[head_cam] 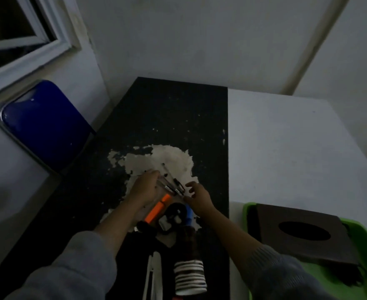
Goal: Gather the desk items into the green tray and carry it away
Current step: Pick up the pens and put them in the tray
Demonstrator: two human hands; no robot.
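Note:
Several pens (173,184) lie on the worn patch of the black desk (178,118). My left hand (144,187) rests against their left ends, fingers curled around them. My right hand (198,197) hovers just right of the pens, fingers spread, holding nothing. Below the hands lie an orange marker (157,210), a blue marker (189,213), a black charger with coiled cable (172,217) and a striped cup (190,278). The green tray (248,210) sits at the lower right with a brown tissue box (303,232) in it.
A white table (297,148) adjoins the black desk on the right and bears the tray. A blue chair (46,124) stands at the left by the wall under a window. A white, flat object (154,276) lies near the desk's front edge.

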